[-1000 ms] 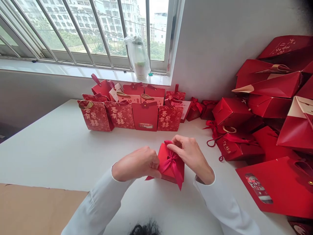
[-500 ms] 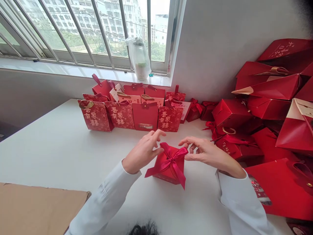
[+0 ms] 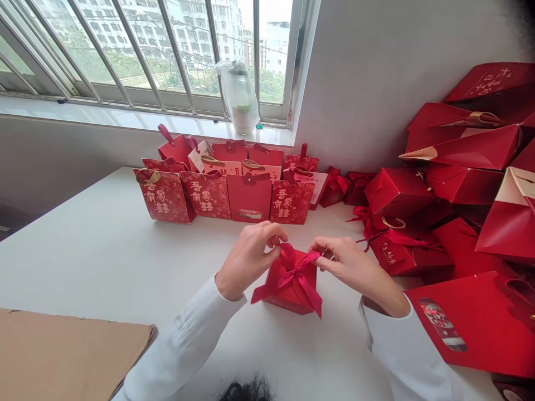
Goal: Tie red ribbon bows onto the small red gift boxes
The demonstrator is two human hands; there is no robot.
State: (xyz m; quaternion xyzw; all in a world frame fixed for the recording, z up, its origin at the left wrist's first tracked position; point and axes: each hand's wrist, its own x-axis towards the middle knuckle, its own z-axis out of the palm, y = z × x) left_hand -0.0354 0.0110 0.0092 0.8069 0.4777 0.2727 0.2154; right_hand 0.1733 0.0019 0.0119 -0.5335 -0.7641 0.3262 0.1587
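Note:
A small red box stands on the white table in front of me, with a shiny crimson ribbon bow tied on top. The tails of the bow hang over the front and left side of the box. My left hand pinches the bow's left loop between thumb and fingers. On the other side, my right hand has its thumb and fingers closed on the right loop.
Several red gift bags stand in rows against the wall. Red boxes are piled at the right, with a large red bag nearer. Cardboard lies front left. A plastic-wrapped jar stands on the windowsill.
The fingers of both hands have closed onto the loops of the bow, where they were apart before. The right hand has moved in slightly towards the bow.

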